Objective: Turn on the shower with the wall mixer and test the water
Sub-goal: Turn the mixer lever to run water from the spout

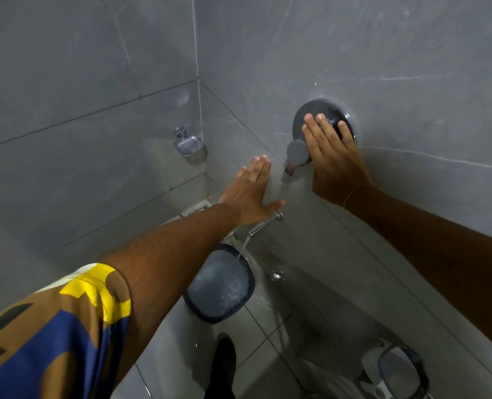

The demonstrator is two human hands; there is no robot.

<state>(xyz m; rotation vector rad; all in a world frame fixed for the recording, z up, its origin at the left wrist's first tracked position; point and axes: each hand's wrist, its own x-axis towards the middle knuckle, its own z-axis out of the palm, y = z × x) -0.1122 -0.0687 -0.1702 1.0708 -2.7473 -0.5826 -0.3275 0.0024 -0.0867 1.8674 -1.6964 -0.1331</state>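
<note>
The round chrome wall mixer [314, 113] is set in the grey tiled wall at the upper right. My right hand [331, 156] lies over it, fingers spread across the plate and its small upper knob, with the lever handle [297, 152] beside my thumb. My left hand [250, 191] is stretched out flat and open beside the wall, just above the chrome spout [263, 224]. A stream of water [243, 246] pours from the spout into a dark-rimmed bucket [220, 283] on the floor, nearly full. No shower head is in view.
A chrome soap dish [188, 144] is fixed in the wall corner at the left. A second bucket or mug [400, 370] stands on the wet floor at the lower right. A dark-clad foot [223, 364] is planted below the filling bucket.
</note>
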